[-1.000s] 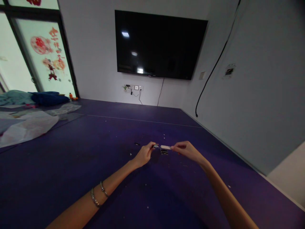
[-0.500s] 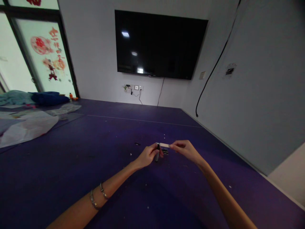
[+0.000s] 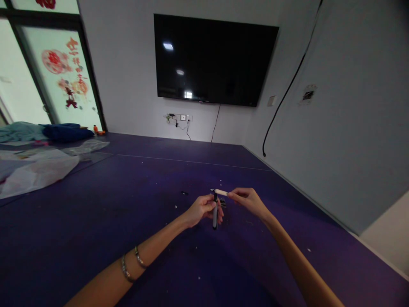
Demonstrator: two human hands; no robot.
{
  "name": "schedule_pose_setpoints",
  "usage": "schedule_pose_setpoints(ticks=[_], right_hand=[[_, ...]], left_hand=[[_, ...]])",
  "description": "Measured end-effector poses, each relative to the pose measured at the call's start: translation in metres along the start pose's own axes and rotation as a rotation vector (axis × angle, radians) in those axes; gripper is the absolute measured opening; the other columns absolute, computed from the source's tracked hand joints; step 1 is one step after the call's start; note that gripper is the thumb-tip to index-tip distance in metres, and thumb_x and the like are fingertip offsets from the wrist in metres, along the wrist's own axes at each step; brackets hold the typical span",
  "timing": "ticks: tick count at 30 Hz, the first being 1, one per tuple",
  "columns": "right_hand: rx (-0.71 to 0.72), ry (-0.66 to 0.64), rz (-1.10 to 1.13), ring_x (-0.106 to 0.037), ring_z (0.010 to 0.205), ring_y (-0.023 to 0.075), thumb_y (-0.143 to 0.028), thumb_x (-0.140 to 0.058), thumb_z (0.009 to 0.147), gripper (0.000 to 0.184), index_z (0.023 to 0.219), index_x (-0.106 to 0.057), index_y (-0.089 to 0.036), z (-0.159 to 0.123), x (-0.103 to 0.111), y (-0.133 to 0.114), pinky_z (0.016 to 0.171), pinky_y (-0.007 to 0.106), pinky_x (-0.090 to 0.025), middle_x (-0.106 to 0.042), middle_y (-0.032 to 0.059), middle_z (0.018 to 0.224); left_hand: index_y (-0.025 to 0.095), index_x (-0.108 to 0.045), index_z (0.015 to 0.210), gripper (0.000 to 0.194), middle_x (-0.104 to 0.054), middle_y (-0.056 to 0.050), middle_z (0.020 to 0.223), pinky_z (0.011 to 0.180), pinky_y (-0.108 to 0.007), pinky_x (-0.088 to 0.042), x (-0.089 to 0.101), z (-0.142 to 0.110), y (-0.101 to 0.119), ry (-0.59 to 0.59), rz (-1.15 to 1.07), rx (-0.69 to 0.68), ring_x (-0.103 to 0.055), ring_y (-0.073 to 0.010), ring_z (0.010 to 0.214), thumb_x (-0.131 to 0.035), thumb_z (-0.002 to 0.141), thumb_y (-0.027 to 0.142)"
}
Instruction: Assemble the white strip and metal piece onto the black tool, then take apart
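Left hand (image 3: 200, 209) holds slim grey-black tool (image 3: 215, 218); right hand (image 3: 251, 201) pinches pale stick (image 3: 221, 192), tip beside tool's top; black TV (image 3: 217, 62) beyond.

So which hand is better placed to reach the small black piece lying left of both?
Probably the left hand: it is nearer the small black piece, with the right hand farther off. Neither is free, though: the left holds a grey-and-black tool, the right a pale stick.
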State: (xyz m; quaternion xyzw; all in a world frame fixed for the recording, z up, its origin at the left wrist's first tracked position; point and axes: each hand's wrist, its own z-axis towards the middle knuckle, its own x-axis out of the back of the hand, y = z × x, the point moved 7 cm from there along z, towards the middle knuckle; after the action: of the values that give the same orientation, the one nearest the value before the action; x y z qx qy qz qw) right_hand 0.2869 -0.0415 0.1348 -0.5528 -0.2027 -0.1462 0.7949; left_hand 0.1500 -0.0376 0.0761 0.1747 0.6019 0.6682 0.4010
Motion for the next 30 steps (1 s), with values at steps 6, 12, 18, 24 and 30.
schedule_pose_setpoints(ticks=[6, 12, 18, 24, 30], right_hand=[[-0.012, -0.047, -0.025, -0.040, 0.050, 0.0093, -0.045, -0.059, 0.073, 0.032, 0.062, -0.063, -0.015, 0.003, 0.004, 0.013, 0.048, 0.023, -0.028, -0.048, -0.0023, 0.051], [0.003, 0.001, -0.028, -0.040, 0.050, 0.0089, -0.048, -0.057, 0.074, 0.034, 0.067, -0.064, -0.015, 0.000, 0.002, -0.001, 0.048, 0.023, -0.028, -0.048, -0.0025, 0.053], [0.004, 0.016, -0.061, -0.039, 0.052, 0.0088, -0.048, -0.058, 0.073, 0.035, 0.066, -0.063, -0.014, 0.001, 0.008, 0.009, 0.049, 0.023, -0.028, -0.047, -0.0023, 0.054], [0.011, 0.025, -0.032, -0.040, 0.052, 0.0087, -0.048, -0.058, 0.073, 0.035, 0.070, -0.065, -0.014, 0.000, 0.009, 0.005, 0.049, 0.022, -0.028, -0.048, -0.0022, 0.055], [-0.002, 0.006, -0.027, -0.039, 0.050, 0.0084, -0.048, -0.057, 0.073, 0.036, 0.068, -0.064, -0.014, 0.002, 0.002, 0.007, 0.048, 0.022, -0.028, -0.047, -0.0025, 0.053]], left_hand=[[0.012, -0.051, 0.087, 0.016, -0.062, -0.009, 0.073, 0.063, -0.040, -0.052, -0.009, -0.003, -0.002, -0.076, -0.162, 0.055, -0.062, -0.0179, 0.062, -0.051, 0.084, 0.028], [0.013, -0.051, 0.088, 0.014, -0.061, -0.009, 0.074, 0.064, -0.040, -0.053, -0.010, -0.004, 0.000, -0.096, -0.204, 0.064, -0.061, -0.0176, 0.064, -0.049, 0.085, 0.026], [0.012, -0.050, 0.088, 0.015, -0.061, -0.008, 0.072, 0.062, -0.039, -0.053, -0.006, -0.002, 0.003, -0.088, -0.212, 0.035, -0.062, -0.0174, 0.062, -0.050, 0.084, 0.027], [0.012, -0.050, 0.088, 0.016, -0.062, -0.008, 0.073, 0.064, -0.038, -0.053, -0.001, -0.001, 0.008, -0.051, -0.123, 0.032, -0.063, -0.0171, 0.061, -0.052, 0.084, 0.027], [0.012, -0.049, 0.087, 0.014, -0.062, -0.008, 0.072, 0.060, -0.036, -0.053, -0.001, 0.000, 0.001, -0.034, -0.105, 0.051, -0.062, -0.0168, 0.060, -0.051, 0.083, 0.025]])
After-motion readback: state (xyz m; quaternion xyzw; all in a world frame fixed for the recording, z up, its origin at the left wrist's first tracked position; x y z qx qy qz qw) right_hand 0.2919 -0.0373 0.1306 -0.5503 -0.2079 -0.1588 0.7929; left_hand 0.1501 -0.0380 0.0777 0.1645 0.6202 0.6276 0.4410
